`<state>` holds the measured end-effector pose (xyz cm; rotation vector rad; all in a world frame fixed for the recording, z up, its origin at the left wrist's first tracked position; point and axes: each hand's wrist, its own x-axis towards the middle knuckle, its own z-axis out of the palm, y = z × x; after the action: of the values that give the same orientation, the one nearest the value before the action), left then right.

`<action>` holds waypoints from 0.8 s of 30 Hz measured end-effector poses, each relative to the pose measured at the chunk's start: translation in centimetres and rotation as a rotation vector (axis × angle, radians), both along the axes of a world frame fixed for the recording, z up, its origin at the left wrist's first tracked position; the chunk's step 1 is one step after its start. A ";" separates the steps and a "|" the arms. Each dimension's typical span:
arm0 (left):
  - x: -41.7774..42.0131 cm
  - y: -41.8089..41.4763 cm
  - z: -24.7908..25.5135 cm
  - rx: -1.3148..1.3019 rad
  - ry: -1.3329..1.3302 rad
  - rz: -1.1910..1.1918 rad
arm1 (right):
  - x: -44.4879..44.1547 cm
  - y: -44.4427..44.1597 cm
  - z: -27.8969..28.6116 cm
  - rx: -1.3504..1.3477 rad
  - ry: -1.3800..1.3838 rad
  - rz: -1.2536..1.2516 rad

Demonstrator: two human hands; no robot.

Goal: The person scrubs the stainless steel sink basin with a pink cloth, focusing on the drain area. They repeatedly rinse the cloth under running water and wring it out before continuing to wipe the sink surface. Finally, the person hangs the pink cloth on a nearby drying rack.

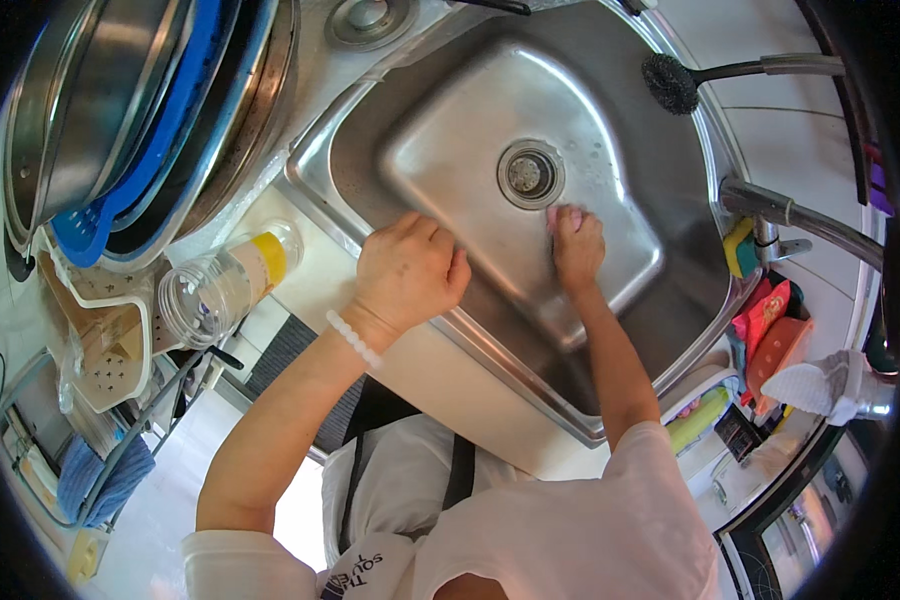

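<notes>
A stainless steel sink (pixel 450 176) lies before me, with droplets on its floor and a round drain strainer (pixel 531 174) in it. My right hand (pixel 577 244) is down inside the basin, just below the drain, its fingers bent toward the sink floor. Something pinkish shows at those fingertips; whether it is skin or a held thing I cannot tell. Over the sink's front rim is my left hand (pixel 411 271), curled into a fist with no object visible in it. A white bead bracelet (pixel 354 339) circles the left wrist.
Metal bowls (pixel 131 97) and a blue colander (pixel 146 165) stack at left, above a clear jar (pixel 229 281) and white basket (pixel 124 360). At right are a faucet (pixel 810 214), a scouring brush (pixel 671 82) and a yellow-green sponge (pixel 741 247). A drain cover (pixel 367 16) lies behind.
</notes>
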<state>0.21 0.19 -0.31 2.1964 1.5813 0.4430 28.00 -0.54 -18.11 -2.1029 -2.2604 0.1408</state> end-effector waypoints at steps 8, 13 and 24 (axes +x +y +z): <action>-0.1 0.0 0.0 0.006 -0.006 0.001 | 1.1 9.1 1.0 -0.190 0.063 -0.344; 0.1 0.0 -0.1 0.013 0.005 0.016 | 2.3 6.8 3.5 -0.071 0.322 -0.262; -0.1 -0.2 0.0 -0.014 -0.041 0.013 | -0.1 2.3 -0.8 0.055 0.059 -0.120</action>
<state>0.12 0.04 -0.32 2.1546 1.5729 0.4766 27.86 1.75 -18.92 -2.1684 -2.0751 0.1325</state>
